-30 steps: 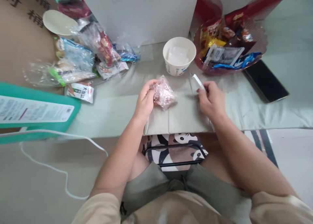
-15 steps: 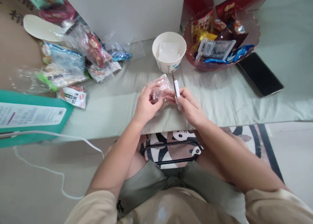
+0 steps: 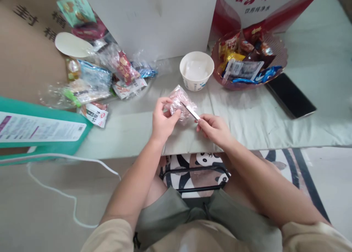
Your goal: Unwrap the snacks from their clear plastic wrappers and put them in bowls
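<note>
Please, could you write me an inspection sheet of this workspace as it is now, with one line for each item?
Surface: pale green cloth, creased; no spill seen.
Job's things: clear packet with pink contents; thin metal tool, its tip against the packet.
Clutter: paper bowl; snack dish, full of wrapped sweets; heap of snack packets; black phone; teal box.
Grippers: left hand grips the packet; right hand pinches the tool's handle.
Cables: white cable, loose, below the teal box.
Surroundings: white box and cardboard behind; panda-print seat under the table edge.
</note>
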Available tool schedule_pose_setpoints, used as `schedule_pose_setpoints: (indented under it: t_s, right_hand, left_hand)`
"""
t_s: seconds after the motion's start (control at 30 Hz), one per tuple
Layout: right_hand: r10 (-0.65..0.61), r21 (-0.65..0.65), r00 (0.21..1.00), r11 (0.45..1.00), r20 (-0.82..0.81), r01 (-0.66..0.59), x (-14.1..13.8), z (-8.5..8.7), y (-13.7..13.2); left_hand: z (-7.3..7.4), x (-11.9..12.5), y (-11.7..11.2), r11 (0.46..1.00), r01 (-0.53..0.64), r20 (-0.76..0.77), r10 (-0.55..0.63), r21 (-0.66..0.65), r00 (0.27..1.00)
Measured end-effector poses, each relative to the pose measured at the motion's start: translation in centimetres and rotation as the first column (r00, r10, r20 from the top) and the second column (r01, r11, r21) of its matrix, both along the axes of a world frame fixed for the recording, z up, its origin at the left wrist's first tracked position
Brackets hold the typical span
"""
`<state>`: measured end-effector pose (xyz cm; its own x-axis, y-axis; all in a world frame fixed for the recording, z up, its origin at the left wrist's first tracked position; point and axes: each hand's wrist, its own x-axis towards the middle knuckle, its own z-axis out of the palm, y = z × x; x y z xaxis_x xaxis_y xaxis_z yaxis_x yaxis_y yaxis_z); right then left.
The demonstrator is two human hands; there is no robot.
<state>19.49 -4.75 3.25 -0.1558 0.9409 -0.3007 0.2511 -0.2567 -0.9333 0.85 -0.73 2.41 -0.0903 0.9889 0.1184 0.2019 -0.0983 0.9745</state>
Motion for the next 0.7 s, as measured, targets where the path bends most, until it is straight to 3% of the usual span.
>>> schedule_pose_setpoints:
  t_s: [0.2,0.27,0.33,0.4,0.47,0.57,0.63,0.7]
  right_hand:
    - [0.068,0.028,0.988,0.997,0.138,-0.072,2.2,0.5,0.1]
    - [-0.035,0.133,0.973,0.991,0.226,0.004,3.3,0.1,0.3]
    - [-0.201,0.339,0.903,0.938,0.379,0.067,4.3,-0.6,0.7]
    - [-0.338,0.5,0.788,0.865,0.514,0.044,5.2,-1.4,1.1]
    - [-0.413,0.555,0.681,0.832,0.605,0.012,5.8,-2.0,1.5]
    - [-0.532,0.615,0.545,0.788,0.648,0.038,6.1,-2.3,1.7]
    - [-0.537,0.658,0.588,0.753,0.605,0.011,5.7,-2.2,1.4]
    - [-0.394,0.683,0.742,0.721,0.541,-0.115,4.7,-2.0,0.9]
  left_hand:
    - [0.8,-2.8,1.5,0.981,-0.152,0.275,0.181,-0.125,0.944]
    - [0.8,-2.8,1.5,0.973,-0.171,0.295,0.21,-0.152,0.932]
    - [0.6,-2.1,0.8,0.967,-0.163,0.281,0.215,-0.197,0.935]
    - [0.2,-0.7,-0.3,0.965,-0.103,0.222,0.158,-0.239,0.962]
    - [0.0,0.5,-1.4,0.973,-0.016,0.064,0.032,-0.229,0.997]
    - [0.1,1.2,-2.0,0.999,0.001,-0.293,-0.014,-0.045,0.956]
    - [0.2,0.9,-1.5,0.997,-0.026,-0.382,0.052,0.074,0.923]
    - [0.3,0.2,-0.8,0.999,-0.037,-0.308,0.046,0.037,0.95]
